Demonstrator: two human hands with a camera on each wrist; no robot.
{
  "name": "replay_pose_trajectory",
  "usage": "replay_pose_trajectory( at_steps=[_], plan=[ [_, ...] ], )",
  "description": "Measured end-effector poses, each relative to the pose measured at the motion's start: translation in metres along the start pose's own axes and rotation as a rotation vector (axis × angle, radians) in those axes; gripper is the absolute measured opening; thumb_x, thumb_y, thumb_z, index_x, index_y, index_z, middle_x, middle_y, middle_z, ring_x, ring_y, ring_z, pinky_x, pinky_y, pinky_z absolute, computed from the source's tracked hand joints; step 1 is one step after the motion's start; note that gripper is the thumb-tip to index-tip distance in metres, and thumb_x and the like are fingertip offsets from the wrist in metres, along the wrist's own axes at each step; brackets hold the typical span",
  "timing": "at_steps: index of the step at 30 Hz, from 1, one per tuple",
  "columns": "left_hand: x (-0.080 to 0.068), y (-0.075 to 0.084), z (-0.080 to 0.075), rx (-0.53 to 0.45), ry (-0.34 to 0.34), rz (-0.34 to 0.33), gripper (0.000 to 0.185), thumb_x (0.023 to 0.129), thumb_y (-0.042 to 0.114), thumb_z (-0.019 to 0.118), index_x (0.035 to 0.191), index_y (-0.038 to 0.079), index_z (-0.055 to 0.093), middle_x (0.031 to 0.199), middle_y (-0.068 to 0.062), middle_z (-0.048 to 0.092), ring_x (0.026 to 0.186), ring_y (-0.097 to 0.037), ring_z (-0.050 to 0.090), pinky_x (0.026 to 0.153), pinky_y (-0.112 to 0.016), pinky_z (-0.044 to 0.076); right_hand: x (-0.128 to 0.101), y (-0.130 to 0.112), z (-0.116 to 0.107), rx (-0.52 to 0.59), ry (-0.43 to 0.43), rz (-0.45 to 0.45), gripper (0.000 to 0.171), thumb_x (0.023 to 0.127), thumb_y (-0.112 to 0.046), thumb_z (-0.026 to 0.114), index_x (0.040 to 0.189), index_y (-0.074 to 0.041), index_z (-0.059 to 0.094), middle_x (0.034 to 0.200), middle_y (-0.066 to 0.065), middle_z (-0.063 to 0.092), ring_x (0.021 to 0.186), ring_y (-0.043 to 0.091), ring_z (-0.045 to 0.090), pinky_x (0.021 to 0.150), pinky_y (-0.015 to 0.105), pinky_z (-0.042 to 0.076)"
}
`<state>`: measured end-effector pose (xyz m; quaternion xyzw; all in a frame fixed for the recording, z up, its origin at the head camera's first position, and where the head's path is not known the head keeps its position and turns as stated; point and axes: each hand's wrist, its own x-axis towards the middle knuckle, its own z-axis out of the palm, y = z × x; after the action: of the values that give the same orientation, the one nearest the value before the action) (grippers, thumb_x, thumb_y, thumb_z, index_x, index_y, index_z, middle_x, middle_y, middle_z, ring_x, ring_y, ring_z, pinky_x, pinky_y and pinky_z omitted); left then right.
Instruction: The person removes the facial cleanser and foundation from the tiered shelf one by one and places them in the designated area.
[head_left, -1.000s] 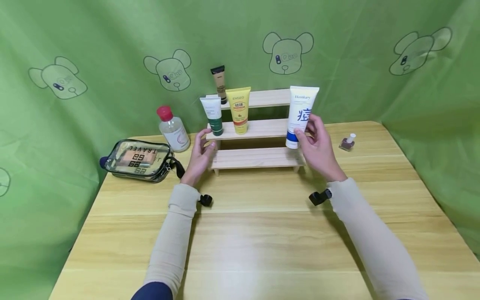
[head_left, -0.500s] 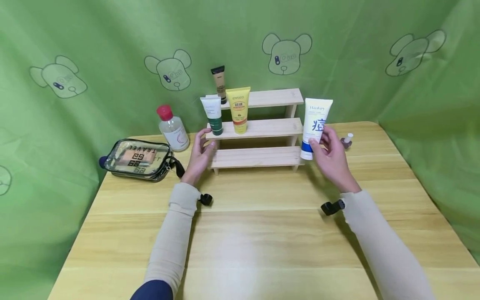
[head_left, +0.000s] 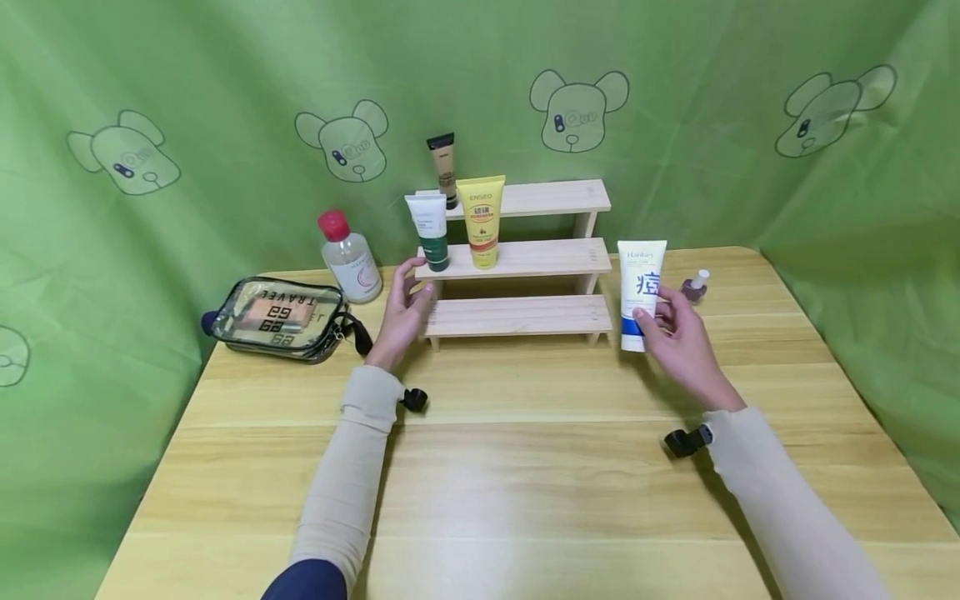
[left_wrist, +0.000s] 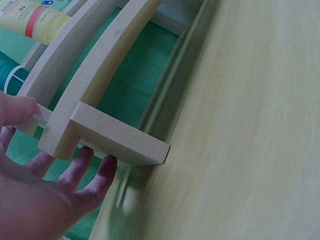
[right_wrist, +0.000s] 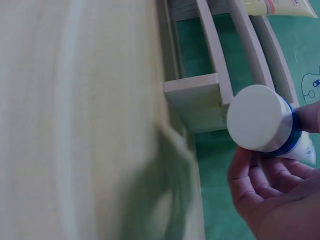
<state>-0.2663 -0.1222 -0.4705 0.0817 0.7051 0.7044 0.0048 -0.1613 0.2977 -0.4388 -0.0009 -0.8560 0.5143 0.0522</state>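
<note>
From the head camera I see my right hand (head_left: 678,333) gripping the white tube (head_left: 640,292) upright, just right of the wooden shelf (head_left: 517,315), near the table (head_left: 525,467). My left hand (head_left: 402,310) rests relaxed against the shelf's left end. At the left wrist, straight fingers (left_wrist: 75,167) touch the shelf post (left_wrist: 117,137). At the right wrist, fingers (right_wrist: 255,175) curl round the tube's cap (right_wrist: 257,117).

Bright, even indoor light, sharp from the head, soft and warped at the wrists.

The head view is crisp; a pale sheen lies on the light wooden table (head_left: 480,500), and short soft shadows fall beside the beige-sleeved forearms, so light comes from above. Straight edges bow slightly toward the frame borders. Both wrist views are blurred and strongly curved: the pale wooden stepped shelf (left_wrist: 100,125) bends, and the white round cap of the blue-and-white tube (right_wrist: 257,117) looks washed out, with a dim shadow on the tabletop beside it.
</note>
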Motion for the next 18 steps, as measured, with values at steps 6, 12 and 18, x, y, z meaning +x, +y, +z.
replay_pose_trajectory(
  at_steps=[6,12,18],
  plan=[
    [-0.001,-0.002,0.0,0.003,-0.002,0.004,0.048,0.113,0.015,0.055,0.157,0.03,0.042,0.152,-0.018,0.055,0.14,-0.051,0.056,0.118,-0.056,0.048,-0.008,0.011,-0.001,-0.069,-0.071,0.066,0.07,0.115,-0.034,0.054,0.169,0.002,0.026,0.141,0.034,0.063,0.103,-0.001,0.06,0.083,0.006,0.054],
    [0.0,-0.001,0.0,0.002,0.0,0.001,0.048,0.113,0.016,0.055,0.157,0.029,0.042,0.152,-0.019,0.055,0.139,-0.052,0.057,0.117,-0.053,0.048,-0.009,0.013,0.001,-0.132,-0.124,0.114,0.072,0.116,-0.038,0.052,0.168,0.006,0.026,0.138,0.035,0.063,0.113,0.026,0.066,0.08,0.011,0.055],
    [0.0,-0.001,0.0,-0.001,-0.003,0.003,0.048,0.113,0.016,0.055,0.159,0.026,0.041,0.152,-0.02,0.055,0.14,-0.05,0.057,0.119,-0.052,0.047,-0.007,0.012,0.002,-0.213,-0.157,0.165,0.075,0.116,-0.041,0.05,0.166,0.01,0.027,0.135,0.034,0.063,0.114,0.036,0.064,0.076,0.017,0.053]
  ],
)
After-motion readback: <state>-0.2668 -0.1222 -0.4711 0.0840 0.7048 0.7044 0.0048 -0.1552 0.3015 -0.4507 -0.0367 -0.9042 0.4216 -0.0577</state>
